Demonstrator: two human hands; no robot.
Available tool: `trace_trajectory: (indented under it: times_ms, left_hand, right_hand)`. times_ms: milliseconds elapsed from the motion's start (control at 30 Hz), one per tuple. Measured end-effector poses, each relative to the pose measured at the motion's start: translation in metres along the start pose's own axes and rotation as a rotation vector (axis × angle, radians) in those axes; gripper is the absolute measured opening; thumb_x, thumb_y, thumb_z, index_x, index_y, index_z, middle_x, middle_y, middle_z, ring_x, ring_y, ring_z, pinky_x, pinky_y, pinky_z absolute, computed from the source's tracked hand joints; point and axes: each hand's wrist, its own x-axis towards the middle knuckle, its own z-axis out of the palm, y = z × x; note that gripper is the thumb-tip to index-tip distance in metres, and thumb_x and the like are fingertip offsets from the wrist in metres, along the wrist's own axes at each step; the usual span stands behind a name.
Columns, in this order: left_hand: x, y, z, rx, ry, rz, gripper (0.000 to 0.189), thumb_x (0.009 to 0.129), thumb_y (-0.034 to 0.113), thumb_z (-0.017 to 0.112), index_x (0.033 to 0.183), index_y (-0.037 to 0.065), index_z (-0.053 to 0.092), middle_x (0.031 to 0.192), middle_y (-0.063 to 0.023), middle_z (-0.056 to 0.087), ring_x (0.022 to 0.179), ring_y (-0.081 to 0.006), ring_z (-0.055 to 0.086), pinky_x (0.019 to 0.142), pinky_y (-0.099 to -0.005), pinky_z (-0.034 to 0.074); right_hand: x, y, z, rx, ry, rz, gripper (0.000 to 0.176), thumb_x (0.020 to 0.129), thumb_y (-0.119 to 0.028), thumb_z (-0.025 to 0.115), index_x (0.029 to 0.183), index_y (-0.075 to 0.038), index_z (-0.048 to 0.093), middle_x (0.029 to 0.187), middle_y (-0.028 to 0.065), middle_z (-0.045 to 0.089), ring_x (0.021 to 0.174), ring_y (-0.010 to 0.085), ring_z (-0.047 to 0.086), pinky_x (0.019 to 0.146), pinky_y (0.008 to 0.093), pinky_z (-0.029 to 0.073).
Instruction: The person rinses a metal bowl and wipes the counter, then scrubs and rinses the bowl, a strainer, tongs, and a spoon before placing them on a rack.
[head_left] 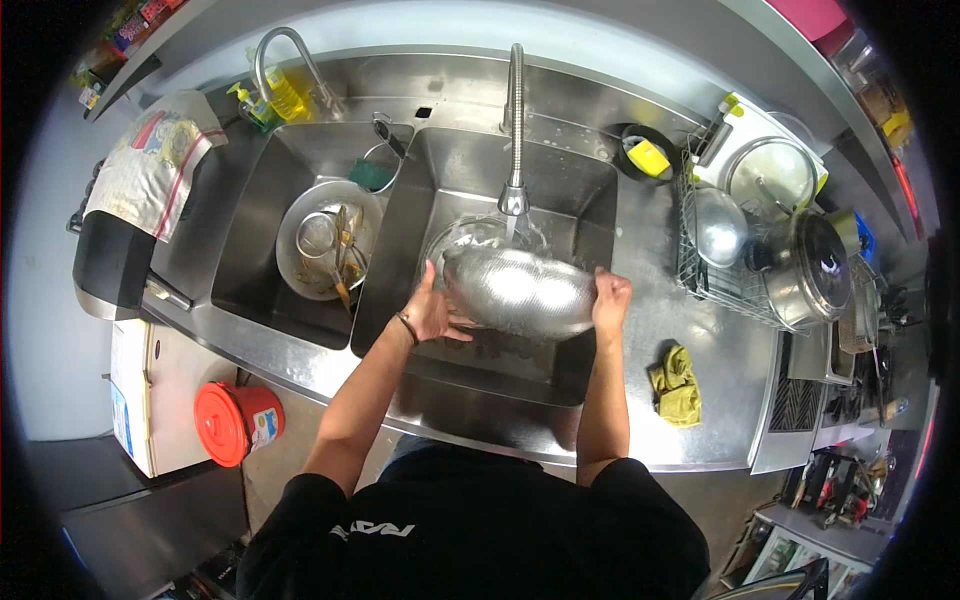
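Note:
Over the right sink basin (pixel 480 395), a shiny metal colander (pixel 525 292) is tilted on its side, its finely patterned surface smeared by motion. My right hand (pixel 610 298) is closed on its right rim. My left hand (pixel 432 312) is open at the colander's left end, fingers spread and the thumb pointing up. Water runs from the spring-necked faucet (pixel 514 195) just behind the colander. A clear, wet round shape (pixel 465 236) shows under the stream, partly hidden by the colander.
In the left basin (pixel 245 270) sits a pan (pixel 293 270) with a small strainer (pixel 317 235) and utensils. A dish rack (pixel 690 275) holding lids and a pot (pixel 805 270) stands right. A yellow-green cloth (pixel 677 388) lies on the counter; a red bucket (pixel 225 425) is below left.

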Motion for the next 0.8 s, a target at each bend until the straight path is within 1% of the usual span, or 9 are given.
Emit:
trace_trajectory:
  times_ms: [67,100,200,367,433,467,567,600,800]
  left_hand:
    - [-0.005,0.011,0.013,-0.014,0.022,0.028,0.112,0.063,0.083,0.036,0.140,0.008,0.004,0.144,-0.0192,0.009,0.130,-0.0440,0.014,0.096,-0.0625,0.021]
    - [-0.006,0.016,0.017,-0.028,0.049,0.053,0.109,0.065,0.080,0.040,0.141,0.010,0.005,0.144,-0.0191,0.009,0.129,-0.0443,0.014,0.096,-0.0620,0.022]
    - [-0.019,0.028,0.028,0.100,0.082,0.164,0.064,0.074,0.038,0.050,0.127,0.005,0.036,0.122,-0.0184,0.046,0.111,-0.0370,0.046,0.090,-0.0573,0.036]
    - [-0.019,0.021,0.007,0.256,0.113,0.193,0.043,0.074,0.010,0.047,0.115,-0.004,0.044,0.103,-0.0164,0.058,0.090,-0.0315,0.060,0.080,-0.0508,0.047]
    - [-0.027,0.008,0.025,0.300,0.300,0.455,0.042,0.071,-0.003,0.046,0.112,-0.008,0.043,0.098,-0.0154,0.059,0.084,-0.0304,0.062,0.078,-0.0489,0.049]
    - [-0.022,0.002,0.017,0.334,0.347,0.492,0.048,0.068,-0.007,0.048,0.116,-0.007,0.041,0.103,-0.0141,0.058,0.087,-0.0271,0.060,0.072,-0.0410,0.052]
    - [-0.001,-0.031,0.009,0.476,0.525,0.781,0.054,0.069,-0.007,0.049,0.121,-0.003,0.038,0.108,-0.0125,0.054,0.094,-0.0240,0.056,0.071,-0.0347,0.050]
    - [-0.008,-0.036,0.023,0.440,0.592,0.661,0.059,0.068,-0.006,0.052,0.125,0.003,0.036,0.112,-0.0107,0.051,0.099,-0.0219,0.051,0.075,-0.0317,0.047]
    - [0.008,-0.069,0.015,0.366,0.556,0.746,0.058,0.068,-0.004,0.053,0.123,0.005,0.037,0.101,-0.0062,0.053,0.082,-0.0150,0.052,0.062,-0.0260,0.044]
  right_hand:
    - [-0.005,-0.040,0.003,-0.151,-0.150,-0.518,0.030,0.069,-0.012,0.054,0.046,-0.006,0.036,0.044,0.0045,0.035,0.043,0.0181,0.033,0.048,0.0342,0.028]
    - [-0.008,-0.057,0.004,-0.153,-0.149,-0.518,0.030,0.069,-0.012,0.054,0.046,-0.006,0.036,0.044,0.0045,0.035,0.043,0.0181,0.033,0.048,0.0342,0.028]
    - [-0.023,-0.078,0.000,-0.388,-0.140,-0.862,0.022,0.059,-0.015,0.054,0.046,-0.008,0.038,0.045,0.0044,0.038,0.053,0.0215,0.040,0.068,0.0341,0.037]
    - [-0.019,-0.061,-0.004,-0.482,-0.171,-0.762,0.013,0.064,-0.015,0.054,0.057,-0.004,0.052,0.066,0.0071,0.055,0.079,0.0260,0.052,0.088,0.0434,0.036]
    - [-0.018,-0.043,0.004,-0.607,-0.254,-0.667,0.016,0.069,-0.020,0.058,0.065,-0.004,0.059,0.087,0.0074,0.061,0.097,0.0295,0.053,0.099,0.0497,0.027]
    - [-0.020,-0.028,0.006,-0.807,-0.396,-0.536,0.031,0.077,-0.033,0.057,0.089,-0.006,0.065,0.118,0.0123,0.052,0.117,0.0316,0.041,0.104,0.0519,0.019]
    - [-0.023,0.012,0.036,-1.099,-0.236,-0.566,0.050,0.082,-0.045,0.049,0.117,-0.009,0.055,0.136,0.0160,0.034,0.130,0.0298,0.024,0.106,0.0495,0.012]
    - [-0.020,0.014,0.042,-1.355,-0.458,-0.318,0.066,0.084,-0.055,0.039,0.134,-0.013,0.034,0.144,0.0167,0.014,0.135,0.0280,0.008,0.108,0.0479,0.004]
    - [0.013,0.038,0.096,-1.287,-0.450,-0.299,0.071,0.086,-0.055,0.033,0.140,-0.012,0.017,0.146,0.0145,-0.001,0.135,0.0289,0.000,0.107,0.0485,0.002]
